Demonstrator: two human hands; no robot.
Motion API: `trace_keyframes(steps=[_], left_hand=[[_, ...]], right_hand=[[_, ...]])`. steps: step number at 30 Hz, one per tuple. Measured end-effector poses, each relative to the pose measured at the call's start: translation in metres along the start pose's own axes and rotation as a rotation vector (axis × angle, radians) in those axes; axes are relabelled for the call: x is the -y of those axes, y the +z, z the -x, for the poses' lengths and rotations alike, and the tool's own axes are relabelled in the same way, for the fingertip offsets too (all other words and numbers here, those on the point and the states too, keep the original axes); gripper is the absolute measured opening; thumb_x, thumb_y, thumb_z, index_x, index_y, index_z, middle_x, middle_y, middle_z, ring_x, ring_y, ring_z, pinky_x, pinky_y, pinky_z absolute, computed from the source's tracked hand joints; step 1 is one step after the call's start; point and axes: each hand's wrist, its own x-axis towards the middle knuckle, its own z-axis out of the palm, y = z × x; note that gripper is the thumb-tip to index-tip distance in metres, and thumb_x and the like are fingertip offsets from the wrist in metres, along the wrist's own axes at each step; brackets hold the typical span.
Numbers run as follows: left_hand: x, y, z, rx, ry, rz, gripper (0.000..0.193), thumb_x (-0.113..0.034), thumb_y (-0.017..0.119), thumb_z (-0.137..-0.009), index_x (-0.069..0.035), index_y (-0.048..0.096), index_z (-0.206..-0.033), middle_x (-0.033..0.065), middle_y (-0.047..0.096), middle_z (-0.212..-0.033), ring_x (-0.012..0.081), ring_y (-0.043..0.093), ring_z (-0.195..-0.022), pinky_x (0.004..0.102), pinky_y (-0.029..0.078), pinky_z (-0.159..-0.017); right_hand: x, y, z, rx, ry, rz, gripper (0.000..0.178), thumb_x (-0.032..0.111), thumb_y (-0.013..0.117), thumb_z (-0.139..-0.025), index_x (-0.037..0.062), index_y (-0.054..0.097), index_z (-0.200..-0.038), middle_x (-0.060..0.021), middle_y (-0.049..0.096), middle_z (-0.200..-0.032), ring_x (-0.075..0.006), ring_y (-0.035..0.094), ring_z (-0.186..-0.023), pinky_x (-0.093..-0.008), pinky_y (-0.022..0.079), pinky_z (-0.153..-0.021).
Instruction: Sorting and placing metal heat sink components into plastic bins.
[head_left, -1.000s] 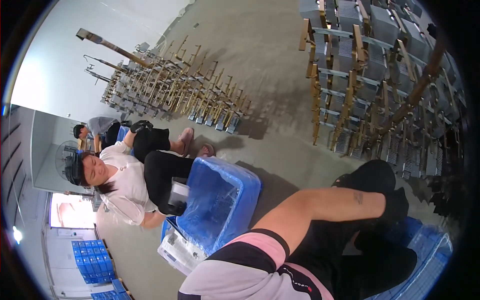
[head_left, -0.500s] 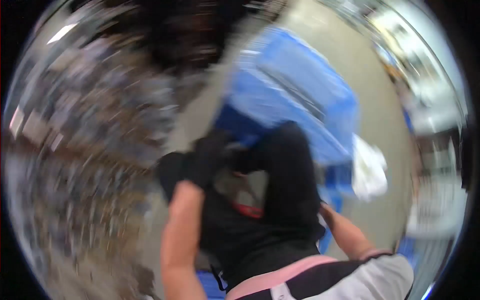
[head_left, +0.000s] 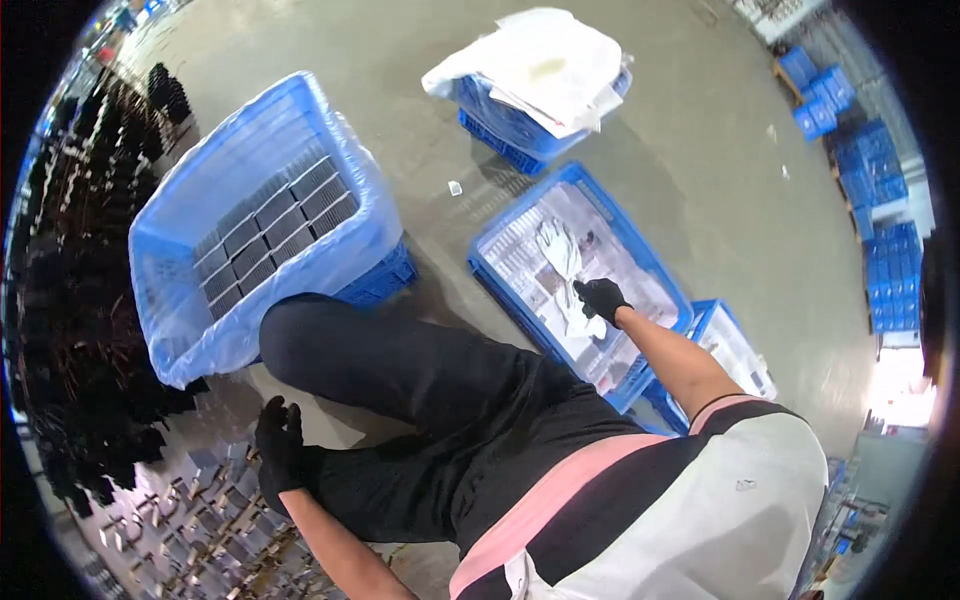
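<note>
My right hand [head_left: 602, 300], in a black glove, is over a shallow blue crate [head_left: 520, 315] on the right. Its fingers are closed on a white glove [head_left: 558, 248], whose fabric shows on both sides of the fingertips. White, crumpled material and clear plastic lie in that crate. On the left, my left hand [head_left: 280, 445], also black-gloved, hangs beside my lower leg with fingers apart and nothing in it. Beyond my knee stands a tall blue bin [head_left: 165, 225] lined with clear plastic, with dark grey ribbed blocks [head_left: 272, 215] in rows.
A blue crate covered with white sheets [head_left: 550, 65] stands farther off. Another blue crate [head_left: 735, 345] is right of the near one. Black stacked parts [head_left: 80, 260] and many grey metal pieces [head_left: 215, 520] line the left. Blue crates [head_left: 890, 270] are stacked at the far right.
The view has swung and steadied from a blur. My right hand has come from beside my hip out over the shallow crate. My left hand has moved down beside my leg.
</note>
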Motion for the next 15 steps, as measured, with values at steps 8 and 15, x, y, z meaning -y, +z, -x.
trace_keyframes(steps=[8, 15], left_hand=[[-0.038, -0.003, -0.013, 0.159, -0.277, -0.119, 0.039, -0.027, 0.067, -0.09, -0.003, 0.063, -0.12, 0.0172, 0.068, -0.11, 0.0295, 0.067, -0.096, 0.0398, 0.052, -0.087], [-0.019, -0.01, 0.038, 0.125, -0.141, -0.3, 0.043, -0.033, 0.063, -0.092, -0.005, 0.061, -0.124, 0.0166, 0.066, -0.118, 0.0326, 0.064, -0.106, 0.0422, 0.049, -0.094]], right_hand=[[-0.064, 0.077, -0.036, 0.134, -0.202, 0.132, 0.036, 0.04, 0.066, -0.085, 0.0051, 0.067, -0.093, -0.018, 0.07, -0.092, -0.0302, 0.068, -0.085, -0.0424, 0.053, -0.077], [-0.044, 0.116, -0.102, -0.051, -0.335, 0.184, 0.048, 0.046, 0.07, -0.08, 0.0043, 0.065, -0.103, -0.0189, 0.068, -0.099, -0.0365, 0.064, -0.093, -0.0424, 0.05, -0.082]])
